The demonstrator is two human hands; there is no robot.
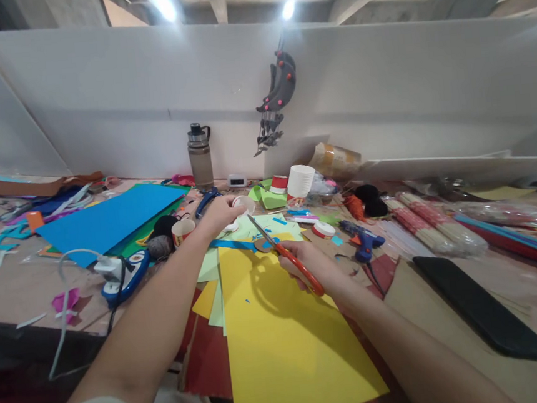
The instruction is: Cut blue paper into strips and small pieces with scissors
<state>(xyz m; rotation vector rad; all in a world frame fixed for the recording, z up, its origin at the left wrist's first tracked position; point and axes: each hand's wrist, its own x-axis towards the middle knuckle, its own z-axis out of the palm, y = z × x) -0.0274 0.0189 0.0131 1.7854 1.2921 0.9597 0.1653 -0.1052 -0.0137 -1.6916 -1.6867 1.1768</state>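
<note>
My right hand [307, 262] is wrapped round the orange handles of a pair of scissors [297, 265]. The blades point away from me toward my left hand and look nearly closed. My left hand [222, 214] pinches a small round whitish piece [245, 203]; its exact kind is unclear. Under both hands lie a large yellow sheet of paper [285, 338], pale green sheets [277, 227] and a blue paper strip [234, 244]. Small blue scraps are scattered around the scissor tips. A cut red-and-white cup ring [323, 229] rests right of the blades.
At left are blue card [119, 217], a power strip [127, 279] and a paper cup [183, 232]. Behind stand a bottle [200, 157] and stacked white cups [300, 181]. A glue gun [363, 241] and a long black case [484, 308] lie at right.
</note>
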